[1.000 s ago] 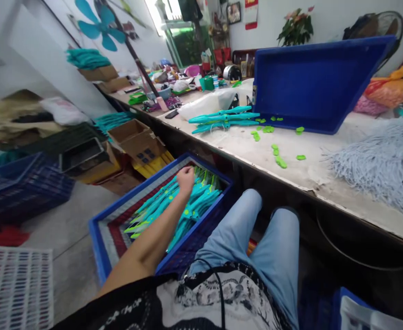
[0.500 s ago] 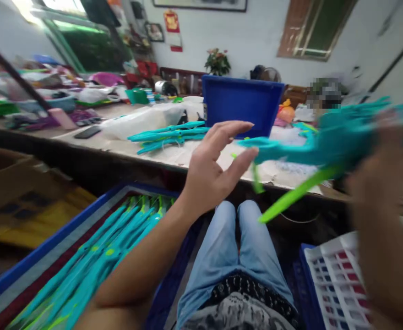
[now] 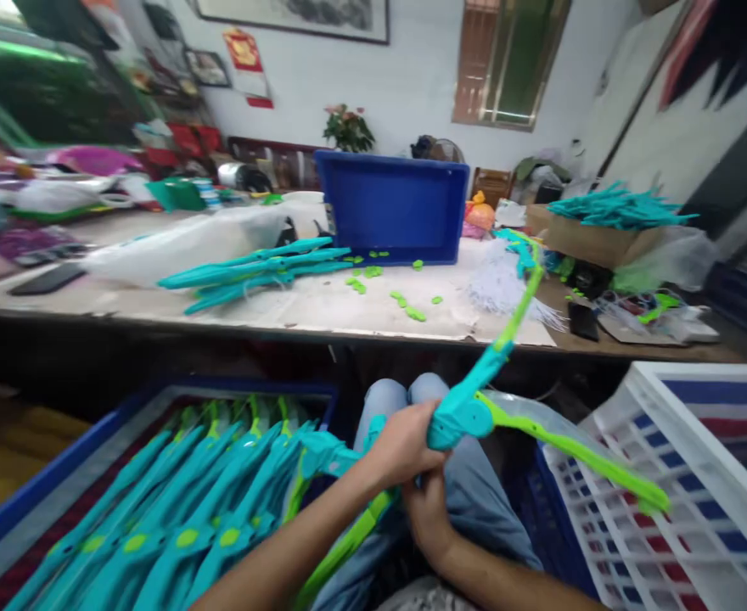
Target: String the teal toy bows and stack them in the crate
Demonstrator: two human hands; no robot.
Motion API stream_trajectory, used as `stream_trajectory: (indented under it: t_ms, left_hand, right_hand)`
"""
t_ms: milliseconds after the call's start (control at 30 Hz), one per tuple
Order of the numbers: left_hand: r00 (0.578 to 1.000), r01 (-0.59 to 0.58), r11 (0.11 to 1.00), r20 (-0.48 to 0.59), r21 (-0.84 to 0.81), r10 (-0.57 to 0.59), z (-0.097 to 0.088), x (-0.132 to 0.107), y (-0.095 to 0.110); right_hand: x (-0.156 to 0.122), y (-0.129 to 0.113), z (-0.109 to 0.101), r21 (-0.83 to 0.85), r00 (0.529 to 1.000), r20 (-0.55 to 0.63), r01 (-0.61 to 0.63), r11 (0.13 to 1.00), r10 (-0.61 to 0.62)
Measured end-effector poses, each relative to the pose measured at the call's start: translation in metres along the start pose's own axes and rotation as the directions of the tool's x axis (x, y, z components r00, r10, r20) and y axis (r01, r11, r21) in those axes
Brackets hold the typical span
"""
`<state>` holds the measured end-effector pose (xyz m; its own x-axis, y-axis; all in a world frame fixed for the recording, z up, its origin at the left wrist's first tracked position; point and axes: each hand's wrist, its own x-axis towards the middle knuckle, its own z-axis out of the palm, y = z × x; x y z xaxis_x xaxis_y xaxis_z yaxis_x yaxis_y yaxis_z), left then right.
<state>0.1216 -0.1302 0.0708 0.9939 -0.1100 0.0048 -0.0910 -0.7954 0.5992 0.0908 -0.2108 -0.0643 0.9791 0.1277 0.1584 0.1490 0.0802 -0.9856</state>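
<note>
Over my lap, both hands grip a teal and lime-green plastic toy piece (image 3: pixel 468 412) with long thin arms. My left hand (image 3: pixel 399 445) is wrapped round its teal middle from above. My right hand (image 3: pixel 428 513) sits just under it, fingers closed on the lower part. One lime arm (image 3: pixel 577 458) sticks out to the right over a white crate (image 3: pixel 679 509). Another teal and green arm (image 3: pixel 517 310) points up toward the table. Left of my knees, a blue crate (image 3: pixel 23 509) holds several matching teal pieces (image 3: pixel 188 501).
The worktable (image 3: pixel 322 305) carries a few teal pieces (image 3: pixel 252 267), small green bits (image 3: pixel 405 301), an upright blue tray (image 3: pixel 392 208), a bunch of pale strings (image 3: pixel 507 288) and a cardboard box of teal parts (image 3: pixel 603 229). Clutter fills its far left end.
My head has turned right, away from the blue crate. My left hand left the crate, rose open, then closed on the toy piece, which my right hand brought down to my lap.
</note>
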Motion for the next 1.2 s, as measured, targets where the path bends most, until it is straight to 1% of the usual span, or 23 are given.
stream_trajectory:
  t_ms: [100,167,233,267,300,333,367,400,433,467,500,533,567,600,633,667,700,800,900,1067,1200]
  left_hand:
    - [0.991,0.021,0.988,0.132,-0.153,-0.001,0.017,-0.001,-0.021]
    - [0.976,0.091,0.967,0.215,-0.238,-0.039,0.024,0.009,-0.035]
    - [0.961,0.147,0.938,0.268,-0.313,-0.061,0.027,0.023,-0.051]
    - [0.958,0.156,0.924,0.282,-0.349,-0.055,0.027,0.031,-0.059]
    - [0.957,0.154,0.910,0.288,-0.385,-0.041,0.027,0.038,-0.067]
    - [0.959,0.147,0.897,0.284,-0.418,-0.024,0.026,0.044,-0.075]
    - [0.960,0.145,0.885,0.280,-0.442,-0.017,0.025,0.049,-0.083]
    - [0.960,0.154,0.880,0.278,-0.449,-0.026,0.025,0.052,-0.090]
    - [0.959,0.170,0.883,0.279,-0.437,-0.047,0.024,0.055,-0.097]
    - [0.958,0.184,0.892,0.277,-0.412,-0.069,0.024,0.057,-0.103]
    - [0.959,0.190,0.906,0.268,-0.378,-0.089,0.025,0.058,-0.108]
    - [0.962,0.189,0.922,0.252,-0.337,-0.105,0.026,0.058,-0.112]
    - [0.966,0.184,0.938,0.228,-0.295,-0.118,0.027,0.059,-0.115]
    - [0.971,0.180,0.949,0.202,-0.258,-0.129,0.028,0.060,-0.117]
    - [0.973,0.183,0.956,0.179,-0.229,-0.143,0.030,0.062,-0.118]
    - [0.974,0.193,0.959,0.160,-0.208,-0.162,0.031,0.063,-0.119]
    - [0.973,0.208,0.960,0.143,-0.189,-0.182,0.032,0.064,-0.119]
    - [0.968,0.240,0.958,0.109,-0.155,-0.225,0.034,0.067,-0.121]
    - [0.967,0.240,0.964,0.116,-0.115,-0.227,0.036,0.065,-0.121]
    - [0.956,0.271,0.963,0.115,0.012,-0.270,0.037,0.063,-0.118]
    - [0.940,0.314,0.945,0.105,0.096,-0.323,0.036,0.067,-0.115]
  right_hand:
    - [-0.012,0.013,-0.020,0.003,0.984,0.077,-0.162,0.987,0.161]
    - [-0.009,0.017,-0.039,-0.024,0.954,0.127,-0.270,0.963,0.271]
    - [0.001,0.015,-0.055,-0.072,0.919,0.217,-0.320,0.945,0.328]
    - [0.008,0.011,-0.062,-0.115,0.901,0.277,-0.314,0.942,0.334]
    - [0.014,0.006,-0.069,-0.178,0.885,0.339,-0.273,0.945,0.319]
    - [0.021,0.000,-0.075,-0.265,0.874,0.396,-0.185,0.946,0.282]
    - [0.028,-0.006,-0.080,-0.368,0.868,0.444,-0.051,0.928,0.223]
    - [0.036,-0.011,-0.085,-0.469,0.859,0.490,0.119,0.875,0.146]
    - [0.043,-0.015,-0.088,-0.552,0.840,0.539,0.304,0.777,0.055]
    - [0.052,-0.018,-0.091,-0.606,0.806,0.591,0.471,0.641,-0.034]
    - [0.060,-0.018,-0.092,-0.631,0.760,0.642,0.600,0.492,-0.104]
    - [0.069,-0.017,-0.092,-0.630,0.707,0.691,0.691,0.356,-0.150]
    - [0.078,-0.015,-0.090,-0.614,0.657,0.735,0.750,0.246,-0.170]
    - [0.086,-0.013,-0.087,-0.596,0.618,0.767,0.785,0.165,-0.169]
    - [0.094,-0.011,-0.084,-0.586,0.596,0.788,0.803,0.110,-0.154]
    - [0.100,-0.009,-0.080,-0.583,0.588,0.799,0.809,0.075,-0.131]
    - [0.105,-0.008,-0.076,-0.585,0.587,0.803,0.809,0.055,-0.104]
    - [0.110,-0.011,-0.066,-0.616,0.616,0.786,0.787,0.016,-0.054]
    - [0.107,-0.015,-0.060,-0.644,0.644,0.764,0.764,-0.017,-0.036]
    - [0.100,-0.020,-0.056,-0.691,0.689,0.722,0.723,0.005,0.061]
    - [0.090,-0.026,-0.056,-0.700,0.696,0.713,0.713,0.029,0.087]
